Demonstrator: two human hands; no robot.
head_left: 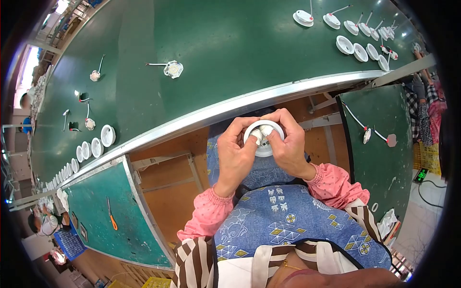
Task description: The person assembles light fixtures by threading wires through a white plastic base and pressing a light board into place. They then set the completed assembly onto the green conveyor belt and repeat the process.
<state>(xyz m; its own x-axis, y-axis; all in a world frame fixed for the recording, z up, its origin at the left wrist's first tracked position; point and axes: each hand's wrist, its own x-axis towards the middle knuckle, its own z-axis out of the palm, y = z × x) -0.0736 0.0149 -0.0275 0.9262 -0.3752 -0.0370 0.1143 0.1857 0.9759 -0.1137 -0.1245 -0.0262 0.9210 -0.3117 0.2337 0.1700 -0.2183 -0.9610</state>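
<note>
No text, label or number is legible anywhere in my view. Ring (264, 151) in my grip: no marking I can make out. Meter (420, 175) at far right: green lit display, digits too small to read. Apron (288, 216): printed pattern only, no letters that I can resolve

- The left hand (234, 158) and right hand (290, 146) are gripping a white round housing (264, 152) above the lap, both taped thumbs pressing into its centre.
- A green conveyor belt (216, 48) is bearing further white housings (108, 135), some wired.
- An orange-handled tool (111, 217) is lying on the side table (93, 192).
</note>
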